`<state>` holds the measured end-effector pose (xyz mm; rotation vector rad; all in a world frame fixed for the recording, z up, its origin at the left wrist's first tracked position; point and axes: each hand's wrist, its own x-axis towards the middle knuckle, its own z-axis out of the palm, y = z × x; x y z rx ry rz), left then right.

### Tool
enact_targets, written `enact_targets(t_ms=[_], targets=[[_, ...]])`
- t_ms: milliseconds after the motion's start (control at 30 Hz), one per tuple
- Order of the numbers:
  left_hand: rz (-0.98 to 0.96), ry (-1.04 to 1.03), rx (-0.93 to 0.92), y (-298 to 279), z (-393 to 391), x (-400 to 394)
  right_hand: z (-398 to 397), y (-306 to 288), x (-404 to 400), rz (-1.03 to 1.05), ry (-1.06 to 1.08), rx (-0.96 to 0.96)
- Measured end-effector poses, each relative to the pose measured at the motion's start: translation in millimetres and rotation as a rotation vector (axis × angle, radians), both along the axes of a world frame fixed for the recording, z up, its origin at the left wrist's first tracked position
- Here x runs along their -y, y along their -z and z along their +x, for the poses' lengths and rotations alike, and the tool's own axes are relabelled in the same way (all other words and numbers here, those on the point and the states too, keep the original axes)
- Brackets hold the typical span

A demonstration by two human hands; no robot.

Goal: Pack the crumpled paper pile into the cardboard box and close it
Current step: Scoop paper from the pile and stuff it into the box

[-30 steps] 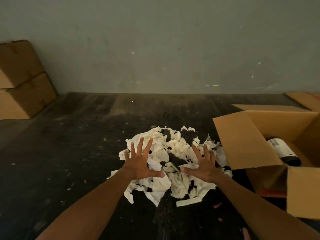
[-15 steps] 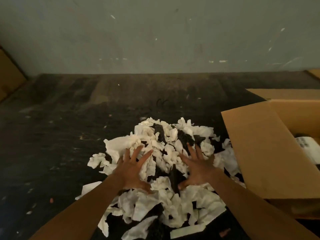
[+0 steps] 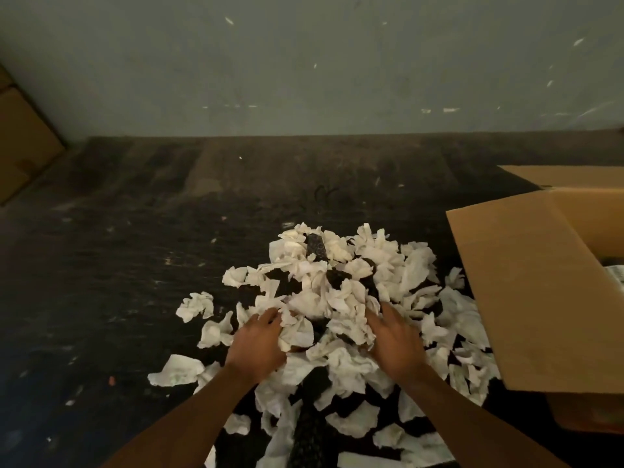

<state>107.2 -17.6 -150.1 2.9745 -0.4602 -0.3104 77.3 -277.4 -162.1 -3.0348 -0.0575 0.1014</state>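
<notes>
A pile of crumpled white paper (image 3: 341,292), mixed with dark patterned scraps, lies on the dark floor in the middle of the head view. My left hand (image 3: 260,346) presses into the pile's near left side, its fingertips curled into the paper. From the right, my right hand (image 3: 395,342) cups the same clump, fingers buried in it. The open cardboard box (image 3: 540,292) stands at the right, its big flap raised toward the pile. A white labelled item shows just inside at the frame's edge.
Stacked cardboard boxes (image 3: 23,143) sit at the far left against the grey wall (image 3: 304,62). Small paper bits and specks are scattered over the dark floor (image 3: 135,265). Loose paper pieces lie between the pile and the box flap.
My hands went from hovering spread above the pile to sinking into it and closing toward each other around a clump. The view moved nearer and lower.
</notes>
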Motion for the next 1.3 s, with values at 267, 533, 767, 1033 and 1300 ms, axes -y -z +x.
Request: enact_targets(t_ms=[267, 533, 767, 1033, 1300], targets=[[-0.134, -0.149, -0.039, -55, 2, 2, 15, -62, -9, 0.380, 0.120, -0.001], [-0.233, -0.300, 0.021, -142, -16, -22, 11, -152, -16, 0.488, 0.199, 0.080], [-0.276, -0.362, 0.132, -207, -48, -40, -14, -223, -8, 0.490, 0.264, 0.193], [-0.286, -0.344, 0.226, -257, -74, -28, -61, -275, 8, 0.490, 0.260, 0.317], [-0.333, -0.295, 0.259, -273, -91, 31, -98, -302, 64, 0.461, 0.229, 0.382]])
